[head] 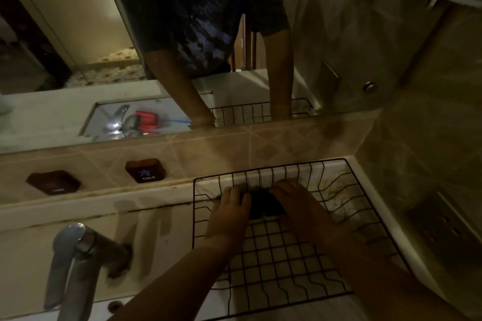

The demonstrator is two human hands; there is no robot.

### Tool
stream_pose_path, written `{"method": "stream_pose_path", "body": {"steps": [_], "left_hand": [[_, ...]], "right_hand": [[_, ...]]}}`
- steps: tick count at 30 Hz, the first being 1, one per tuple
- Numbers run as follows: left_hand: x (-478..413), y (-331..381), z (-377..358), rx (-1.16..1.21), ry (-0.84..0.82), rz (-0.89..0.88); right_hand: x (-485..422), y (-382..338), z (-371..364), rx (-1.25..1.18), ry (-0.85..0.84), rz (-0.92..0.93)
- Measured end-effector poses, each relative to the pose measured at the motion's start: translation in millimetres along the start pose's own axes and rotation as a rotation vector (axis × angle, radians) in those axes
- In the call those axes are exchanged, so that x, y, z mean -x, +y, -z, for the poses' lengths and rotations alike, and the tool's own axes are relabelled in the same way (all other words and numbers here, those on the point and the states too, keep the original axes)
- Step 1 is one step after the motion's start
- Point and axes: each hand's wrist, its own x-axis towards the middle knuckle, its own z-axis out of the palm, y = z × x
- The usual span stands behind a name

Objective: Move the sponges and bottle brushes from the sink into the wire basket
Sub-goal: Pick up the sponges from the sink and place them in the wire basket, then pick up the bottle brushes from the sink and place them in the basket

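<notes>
A black wire basket (300,250) stands on the white counter at the right, against the tiled wall. Both hands reach into its far end. My left hand (229,212) and my right hand (300,206) press from either side on dark sponges (264,206) that rest on the basket floor near its back wall. How many sponges there are I cannot tell in the dim light. The mirror (78,21) above the counter reflects the sink, and a red bottle brush (147,121) with a blue handle shows in that reflection. The sink itself lies below the frame.
A chrome tap (73,266) rises at the lower left of the counter. Two dark hot and cold knobs (144,171) sit on the tiled ledge behind it. A beige tiled wall closes the right side, with a socket plate (443,224) low down.
</notes>
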Motion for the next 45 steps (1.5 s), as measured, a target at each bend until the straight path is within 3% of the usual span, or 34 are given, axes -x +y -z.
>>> {"method": "stream_pose_path", "body": {"steps": [10, 18, 22, 27, 34, 39, 45], "left_hand": [[-0.3, 2.9, -1.5, -0.012, -0.015, 0.086], [7.2, -1.6, 19.4, 0.232, -0.244, 0.062], [31.7, -11.8, 40.1, 0.343, -0.139, -0.015], [86.3, -34.6, 67.6, 0.425, -0.033, -0.032], [192.0, -87.8, 90.6, 0.446, 0.051, 0.019], [276.6, -133.5, 95.5, 0.403, 0.043, -0.011], [345.0, -177.1, 90.2, 0.405, 0.055, 0.089]], "right_hand": [[2.8, -5.7, -2.7, 0.074, 0.054, -0.077], [7.8, -23.5, 7.7, 0.028, -0.157, -0.185], [15.9, -46.5, 32.7, -0.042, -0.181, -0.207], [26.6, -106.5, 63.1, -0.143, -0.210, -0.276], [38.8, -229.7, 91.5, -0.130, -0.019, -0.163], [52.5, -314.8, 86.2, -0.152, -0.005, -0.100], [63.8, -379.5, 57.5, -0.178, -0.033, -0.114]]}}
